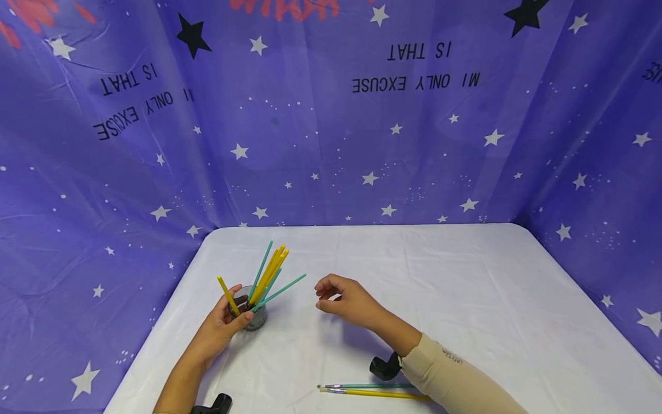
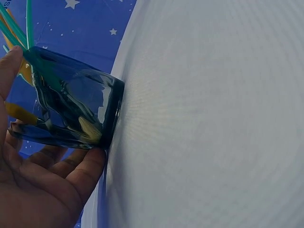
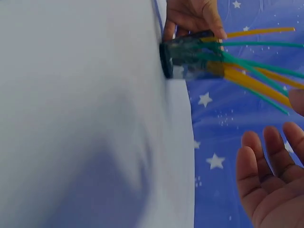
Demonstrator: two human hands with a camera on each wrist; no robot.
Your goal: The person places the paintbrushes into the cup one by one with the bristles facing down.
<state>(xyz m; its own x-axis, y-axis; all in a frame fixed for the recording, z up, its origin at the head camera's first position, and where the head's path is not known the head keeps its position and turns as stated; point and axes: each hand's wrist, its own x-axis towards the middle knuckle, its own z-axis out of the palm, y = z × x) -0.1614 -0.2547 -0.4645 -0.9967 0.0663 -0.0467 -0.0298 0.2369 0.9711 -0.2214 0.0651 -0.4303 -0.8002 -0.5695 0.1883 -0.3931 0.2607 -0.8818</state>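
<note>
My left hand (image 1: 219, 330) grips a dark tinted glass cup (image 2: 71, 99) near the table's left side, thumb on one side and fingers round the other. Inside it lean several yellow and green paintbrushes (image 1: 269, 279), handles up and bristles down. One yellow paintbrush (image 1: 227, 294) tilts apart from the others, toward the left hand. To the right of the cup, my right hand (image 1: 354, 302) hovers above the table with loosely bent fingers and nothing between them. The right wrist view shows its fingers (image 3: 273, 152) spread and bare, a short way from the brush handles.
A green paintbrush (image 1: 362, 386) and a yellow paintbrush (image 1: 377, 394) lie side by side near the front edge, partly under the right sleeve (image 1: 455, 368). White cloth (image 1: 465, 276) covers the table. Purple star-printed curtains (image 1: 331, 126) hang behind and at both sides.
</note>
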